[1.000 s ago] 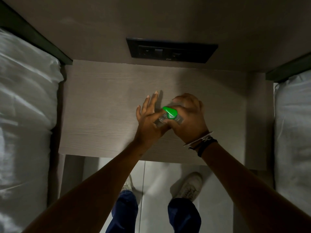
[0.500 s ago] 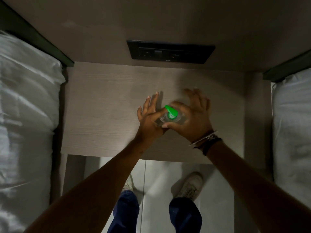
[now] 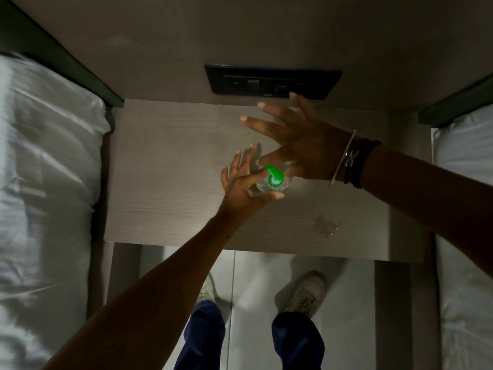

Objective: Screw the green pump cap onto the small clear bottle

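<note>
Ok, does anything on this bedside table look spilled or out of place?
Yes: a small clear wet patch glistens on the table near its front edge, right of the small clear bottle. It looks like spilled liquid. The green pump cap sits on the bottle.

A pale wood-grain surface (image 3: 165,177) sits between two beds, white bedding on the left (image 3: 45,182) and on the right (image 3: 466,209). A black socket panel (image 3: 272,81) is set in the wall above its far edge. A small wet patch (image 3: 324,227) glistens near its front right. Below, white sneakers (image 3: 306,292) stand on a glossy light floor (image 3: 256,284).
</note>
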Action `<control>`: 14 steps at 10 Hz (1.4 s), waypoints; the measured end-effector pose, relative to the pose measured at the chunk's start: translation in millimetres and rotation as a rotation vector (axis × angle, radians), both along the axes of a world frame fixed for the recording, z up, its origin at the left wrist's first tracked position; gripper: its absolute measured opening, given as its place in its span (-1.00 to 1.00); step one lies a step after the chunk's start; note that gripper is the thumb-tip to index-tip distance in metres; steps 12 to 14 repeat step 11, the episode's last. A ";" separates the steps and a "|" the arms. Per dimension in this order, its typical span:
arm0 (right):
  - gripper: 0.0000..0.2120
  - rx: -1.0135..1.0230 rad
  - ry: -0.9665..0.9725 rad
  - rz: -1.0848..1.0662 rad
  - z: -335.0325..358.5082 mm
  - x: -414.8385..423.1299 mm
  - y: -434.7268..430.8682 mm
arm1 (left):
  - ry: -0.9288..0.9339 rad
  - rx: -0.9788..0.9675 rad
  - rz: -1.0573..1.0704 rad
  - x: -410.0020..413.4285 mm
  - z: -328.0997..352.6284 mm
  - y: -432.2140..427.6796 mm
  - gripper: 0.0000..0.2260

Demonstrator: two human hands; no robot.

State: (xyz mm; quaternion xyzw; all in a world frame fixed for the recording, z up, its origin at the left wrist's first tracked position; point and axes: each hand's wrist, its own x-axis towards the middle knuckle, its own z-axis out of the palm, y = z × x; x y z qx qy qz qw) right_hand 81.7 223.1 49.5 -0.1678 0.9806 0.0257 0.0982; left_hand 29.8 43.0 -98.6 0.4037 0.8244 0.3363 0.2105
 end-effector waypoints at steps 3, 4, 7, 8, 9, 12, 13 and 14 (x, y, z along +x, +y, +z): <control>-0.74 -0.037 0.127 -0.175 -14.2 19.0 -23.5 | 0.008 -0.004 0.029 0.2 0.2 3.3 -0.41; -0.64 -0.100 0.035 -0.546 -13.8 26.3 -47.6 | 0.058 0.005 0.058 8.2 -0.6 0.7 -0.58; -0.52 -0.216 0.029 -1.413 -30.4 15.0 -85.4 | 0.044 0.039 0.054 7.4 -5.0 -4.9 -0.59; -0.47 -0.235 0.031 -1.472 -35.1 13.1 -84.5 | 0.043 -0.020 0.041 5.7 -7.6 -4.1 -0.57; -0.58 -0.254 -0.047 -1.505 -33.1 11.6 -82.7 | 0.043 -0.050 0.050 3.7 -9.4 -4.8 -0.56; -0.18 -0.385 -0.064 -1.615 -1.9 34.3 -66.0 | -0.020 -0.235 -0.064 -11.1 26.2 -7.1 -0.04; -0.18 -0.385 -0.064 -1.615 -1.9 34.3 -66.0 | -0.020 -0.235 -0.064 -11.1 26.2 -7.1 -0.04; -0.18 -0.385 -0.064 -1.615 -1.9 34.3 -66.0 | -0.020 -0.235 -0.064 -11.1 26.2 -7.1 -0.04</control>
